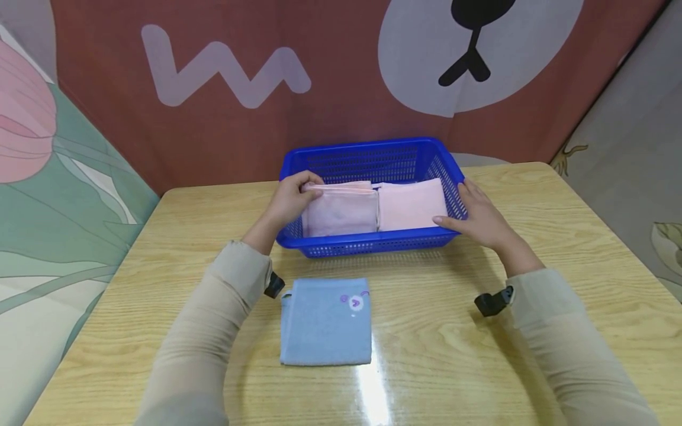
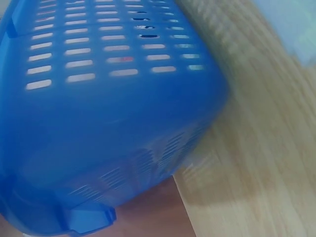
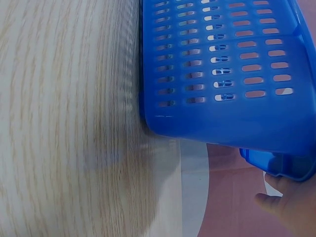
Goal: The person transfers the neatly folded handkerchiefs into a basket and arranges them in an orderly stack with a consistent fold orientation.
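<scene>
My left hand (image 1: 290, 198) reaches over the left end of a blue plastic basket (image 1: 367, 244). Its thumb and fingers pinch the top edge of a folded pale pink towel (image 1: 341, 213) standing inside. Beside that towel, in the basket's right half, is another folded pink towel (image 1: 412, 204). My right hand (image 1: 482, 219) holds the basket's right front corner, thumb over the front rim and fingers along the right side. The right wrist view shows part of this hand (image 3: 291, 205) by the rim; the left wrist view shows only the basket's slotted wall (image 2: 108, 108).
A folded blue towel (image 1: 327, 322) with a small bear design lies on the wooden table (image 1: 426, 355) in front of the basket. Behind the table hangs a brown printed cloth (image 1: 341, 118). A black wrist camera (image 1: 492, 302) sits below the right sleeve.
</scene>
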Demonstrator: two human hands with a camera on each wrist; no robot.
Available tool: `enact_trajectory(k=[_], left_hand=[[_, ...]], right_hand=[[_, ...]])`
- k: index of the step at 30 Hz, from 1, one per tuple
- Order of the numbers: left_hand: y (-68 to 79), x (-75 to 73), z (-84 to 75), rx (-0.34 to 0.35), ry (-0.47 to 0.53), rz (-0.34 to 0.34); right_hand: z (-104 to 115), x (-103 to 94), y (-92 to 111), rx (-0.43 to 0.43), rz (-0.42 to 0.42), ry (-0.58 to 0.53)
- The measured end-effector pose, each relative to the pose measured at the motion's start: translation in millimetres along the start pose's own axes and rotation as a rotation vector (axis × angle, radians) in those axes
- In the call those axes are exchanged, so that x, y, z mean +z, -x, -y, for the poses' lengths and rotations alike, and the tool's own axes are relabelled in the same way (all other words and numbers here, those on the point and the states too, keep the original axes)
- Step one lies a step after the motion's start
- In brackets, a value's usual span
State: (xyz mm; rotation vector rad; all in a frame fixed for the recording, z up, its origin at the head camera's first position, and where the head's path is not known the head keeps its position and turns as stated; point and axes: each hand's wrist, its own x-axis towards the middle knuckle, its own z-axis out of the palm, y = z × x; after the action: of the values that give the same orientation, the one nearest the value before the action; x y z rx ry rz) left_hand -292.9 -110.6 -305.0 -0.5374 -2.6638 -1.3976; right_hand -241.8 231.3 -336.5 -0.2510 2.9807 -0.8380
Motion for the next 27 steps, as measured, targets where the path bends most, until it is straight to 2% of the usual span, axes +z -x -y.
enact_trajectory(k=[5,10,15,19,27], left_hand=[[-4.0,2.6,1.5,-0.004,-0.034,-0.022],[-10.7,4.2,5.1,0.002,-0.100,-0.016],[-17.0,4.7,6.9,0.001,-0.183,0.024],[-21.0,5.3,8.3,-0.015,-0.213,0.055],[-25.2,7.1,12.4,0.007,-0.321,0.127]], right_hand=[[-1,0.3,0,-0.003,0.001,0.000],[-2,0.9,-1,-0.004,-0.001,0.000],[-1,0.8,-1,-0.001,-0.002,-0.001],[-1,0.1,-1,-0.001,-0.003,0.001],[-1,-1.6,-1,-0.008,-0.003,0.003]])
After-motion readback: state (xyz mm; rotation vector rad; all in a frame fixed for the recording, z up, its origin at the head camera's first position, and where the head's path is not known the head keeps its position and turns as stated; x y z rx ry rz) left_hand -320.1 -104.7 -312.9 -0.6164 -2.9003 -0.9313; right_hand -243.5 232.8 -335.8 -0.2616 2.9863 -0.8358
